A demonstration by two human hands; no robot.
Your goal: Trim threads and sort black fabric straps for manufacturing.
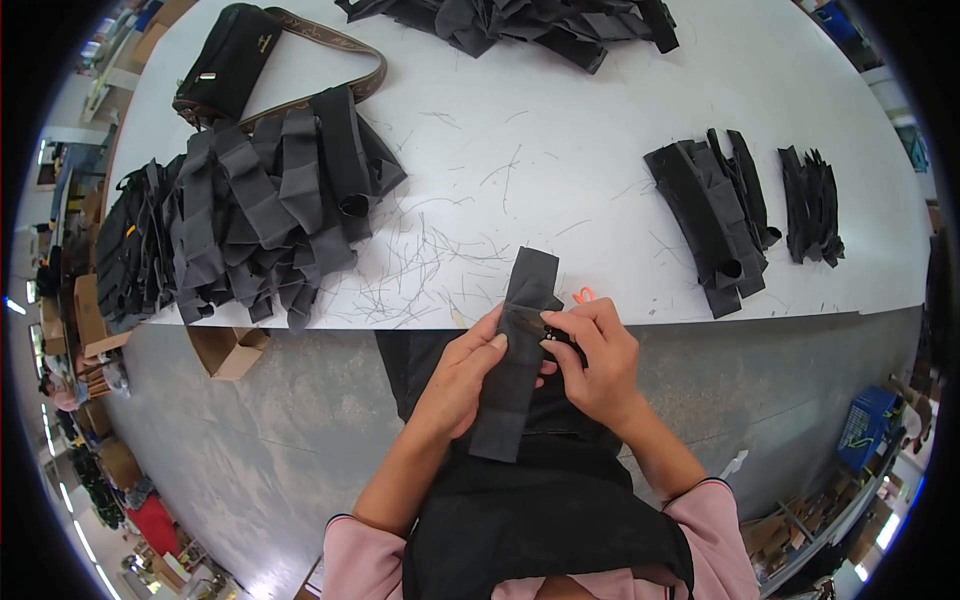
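My left hand grips a dark grey fabric strip by its left side, thumb on top and fingers underneath. The strip hangs lengthwise over my lap, and its far end reaches across the table's front edge. At the strip's right edge, my right hand is closed, with thumb and index finger bent around a small dark thing with shiny spots. What that thing is, I cannot make out. An orange loop shows just beyond my right fingers; whatever it belongs to is hidden.
Piled dark strips cover the white table's left side, beside a black bag with a patterned strap. More strips form a far heap and two right-hand bundles. Loose threads litter the middle. A cardboard box sits below.
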